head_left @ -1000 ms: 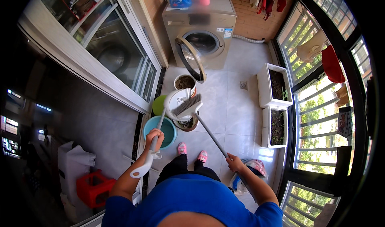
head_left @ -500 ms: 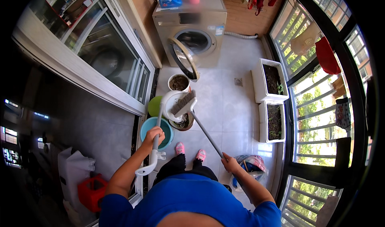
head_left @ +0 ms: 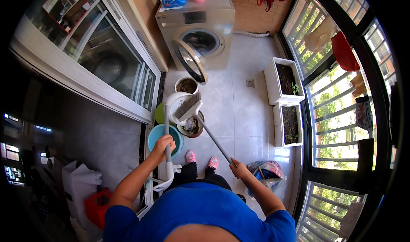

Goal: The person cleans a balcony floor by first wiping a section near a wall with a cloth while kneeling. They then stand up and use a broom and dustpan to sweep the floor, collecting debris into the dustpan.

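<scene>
The left hand [head_left: 162, 144] is wrapped around the upright grey handle of a white dustpan [head_left: 179, 107]; the right hand [head_left: 239, 169] is clenched on the long handle of a broom [head_left: 190, 107], whose bristles rest in the pan; both have stayed gripped, the pan lifted slightly higher above the teal basin [head_left: 156, 136]; a washing machine [head_left: 198, 24] stands beyond with its door open.
</scene>
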Action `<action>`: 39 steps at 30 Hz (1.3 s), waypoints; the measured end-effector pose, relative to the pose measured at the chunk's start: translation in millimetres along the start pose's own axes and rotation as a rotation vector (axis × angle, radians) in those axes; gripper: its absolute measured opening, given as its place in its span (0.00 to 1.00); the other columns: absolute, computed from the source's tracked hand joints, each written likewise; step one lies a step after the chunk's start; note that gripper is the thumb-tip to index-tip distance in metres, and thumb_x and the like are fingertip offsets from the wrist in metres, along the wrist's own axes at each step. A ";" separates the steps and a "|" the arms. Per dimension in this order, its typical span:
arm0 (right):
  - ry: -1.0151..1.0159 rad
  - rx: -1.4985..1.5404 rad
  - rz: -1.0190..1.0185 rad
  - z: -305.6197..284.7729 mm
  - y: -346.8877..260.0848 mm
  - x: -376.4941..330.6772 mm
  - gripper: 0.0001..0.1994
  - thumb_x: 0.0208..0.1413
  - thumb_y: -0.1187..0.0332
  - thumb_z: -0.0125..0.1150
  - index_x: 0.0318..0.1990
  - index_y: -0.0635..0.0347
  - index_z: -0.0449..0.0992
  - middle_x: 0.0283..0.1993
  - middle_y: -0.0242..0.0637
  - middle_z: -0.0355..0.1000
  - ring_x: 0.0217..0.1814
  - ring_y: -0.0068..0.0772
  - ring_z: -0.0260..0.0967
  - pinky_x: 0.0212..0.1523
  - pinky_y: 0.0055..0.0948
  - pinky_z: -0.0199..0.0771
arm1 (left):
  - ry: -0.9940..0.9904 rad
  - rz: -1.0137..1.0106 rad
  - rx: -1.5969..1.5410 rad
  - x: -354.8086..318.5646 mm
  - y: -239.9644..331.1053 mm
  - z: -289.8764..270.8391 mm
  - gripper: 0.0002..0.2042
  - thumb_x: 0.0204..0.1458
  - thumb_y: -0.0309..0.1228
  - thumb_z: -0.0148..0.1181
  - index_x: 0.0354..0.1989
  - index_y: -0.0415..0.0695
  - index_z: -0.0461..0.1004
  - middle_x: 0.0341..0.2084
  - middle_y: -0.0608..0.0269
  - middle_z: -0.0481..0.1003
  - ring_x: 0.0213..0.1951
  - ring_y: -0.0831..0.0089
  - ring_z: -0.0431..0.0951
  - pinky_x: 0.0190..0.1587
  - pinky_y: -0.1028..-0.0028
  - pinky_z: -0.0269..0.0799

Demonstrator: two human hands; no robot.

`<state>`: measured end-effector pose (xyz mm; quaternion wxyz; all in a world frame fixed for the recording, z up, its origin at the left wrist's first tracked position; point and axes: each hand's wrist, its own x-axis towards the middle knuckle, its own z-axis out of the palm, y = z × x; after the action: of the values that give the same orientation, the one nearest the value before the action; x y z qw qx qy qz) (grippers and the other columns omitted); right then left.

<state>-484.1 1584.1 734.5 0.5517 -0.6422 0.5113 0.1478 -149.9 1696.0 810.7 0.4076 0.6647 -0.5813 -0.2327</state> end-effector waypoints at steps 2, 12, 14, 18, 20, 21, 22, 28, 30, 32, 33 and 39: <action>0.076 -0.110 -0.105 10.4 30.6 18.0 0.23 0.51 0.62 0.47 0.56 0.57 0.59 0.33 0.59 0.70 0.33 0.55 0.70 0.40 0.43 0.69 | -0.025 -0.013 -0.004 -0.9 -3.3 1.5 0.11 0.32 0.13 0.51 0.12 0.39 0.56 0.13 0.60 0.58 0.17 0.68 0.63 0.19 0.75 0.56; 0.119 -0.153 -0.088 21.8 50.3 29.2 0.23 0.51 0.62 0.47 0.56 0.56 0.59 0.39 0.59 0.68 0.43 0.61 0.65 0.47 0.47 0.64 | 0.062 -0.091 0.010 -5.9 27.9 -6.3 0.08 0.35 0.18 0.52 0.14 0.37 0.59 0.15 0.57 0.60 0.18 0.62 0.62 0.21 0.71 0.58; 0.131 -0.236 -0.146 25.5 41.4 22.3 0.24 0.51 0.62 0.47 0.56 0.56 0.59 0.39 0.59 0.68 0.42 0.61 0.65 0.47 0.47 0.64 | 0.049 -0.075 0.021 -2.6 14.8 7.8 0.08 0.36 0.19 0.52 0.14 0.37 0.59 0.14 0.56 0.60 0.18 0.61 0.62 0.21 0.70 0.58; 0.143 -0.281 -0.218 29.1 46.0 10.7 0.24 0.51 0.62 0.47 0.56 0.57 0.58 0.38 0.60 0.68 0.40 0.62 0.65 0.45 0.49 0.64 | 0.058 -0.067 0.065 2.9 -10.1 20.2 0.07 0.36 0.20 0.51 0.14 0.37 0.60 0.14 0.56 0.62 0.18 0.60 0.64 0.21 0.69 0.59; 0.160 -0.287 -0.199 28.5 54.3 18.3 0.24 0.51 0.62 0.47 0.56 0.57 0.58 0.37 0.60 0.68 0.40 0.63 0.66 0.45 0.49 0.64 | 0.057 -0.059 0.067 9.4 1.3 24.2 0.06 0.36 0.20 0.51 0.14 0.38 0.61 0.15 0.56 0.63 0.19 0.59 0.66 0.22 0.68 0.60; 0.166 -0.285 -0.179 30.4 52.3 21.4 0.24 0.50 0.63 0.47 0.56 0.57 0.58 0.37 0.60 0.68 0.40 0.63 0.66 0.45 0.49 0.64 | 0.045 -0.066 0.041 8.7 5.3 25.6 0.06 0.36 0.20 0.51 0.14 0.38 0.61 0.15 0.56 0.63 0.19 0.59 0.66 0.22 0.68 0.60; 0.171 -0.282 -0.159 31.8 51.0 23.2 0.24 0.50 0.63 0.47 0.56 0.57 0.58 0.37 0.60 0.68 0.39 0.63 0.66 0.44 0.49 0.64 | 0.033 -0.073 0.014 7.7 8.1 27.7 0.06 0.35 0.20 0.51 0.14 0.38 0.61 0.15 0.55 0.63 0.19 0.59 0.66 0.22 0.68 0.60; 0.157 -0.223 -0.212 25.0 46.0 0.6 0.24 0.51 0.63 0.47 0.56 0.57 0.59 0.38 0.60 0.68 0.41 0.62 0.66 0.45 0.48 0.65 | 0.037 -0.005 0.102 8.9 -12.3 41.2 0.05 0.34 0.19 0.51 0.13 0.38 0.62 0.15 0.56 0.64 0.19 0.60 0.67 0.22 0.68 0.60; 0.176 -0.161 -0.263 25.6 50.2 -2.9 0.24 0.51 0.62 0.48 0.57 0.57 0.58 0.39 0.59 0.68 0.41 0.61 0.65 0.45 0.47 0.65 | 0.074 -0.010 0.077 8.7 -11.9 39.5 0.06 0.33 0.19 0.51 0.13 0.39 0.61 0.14 0.56 0.63 0.19 0.60 0.67 0.21 0.69 0.60; 0.163 -0.111 -0.233 26.0 49.4 -3.7 0.24 0.50 0.62 0.48 0.57 0.57 0.59 0.39 0.59 0.68 0.42 0.60 0.66 0.45 0.46 0.66 | 0.052 -0.012 0.056 9.9 -5.6 38.6 0.06 0.33 0.19 0.51 0.13 0.39 0.60 0.14 0.57 0.62 0.18 0.60 0.66 0.21 0.68 0.60; 0.137 -0.093 -0.188 26.2 37.1 0.9 0.24 0.50 0.62 0.48 0.56 0.57 0.59 0.39 0.59 0.68 0.42 0.59 0.66 0.44 0.45 0.66 | 0.046 -0.013 0.052 10.6 -2.7 36.5 0.06 0.33 0.18 0.51 0.13 0.40 0.60 0.14 0.57 0.62 0.18 0.60 0.66 0.21 0.68 0.59; 0.145 -0.241 -0.163 32.2 52.7 19.0 0.23 0.50 0.63 0.47 0.56 0.57 0.60 0.38 0.58 0.69 0.42 0.60 0.66 0.45 0.46 0.65 | 0.017 0.049 0.148 6.6 -7.2 30.7 0.07 0.33 0.19 0.52 0.13 0.39 0.59 0.14 0.55 0.61 0.19 0.59 0.65 0.22 0.68 0.59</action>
<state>-507.1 1609.3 679.6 0.4422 -0.7522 0.4745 0.1159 -168.3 1681.2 788.7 0.3677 0.6808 -0.6094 -0.1733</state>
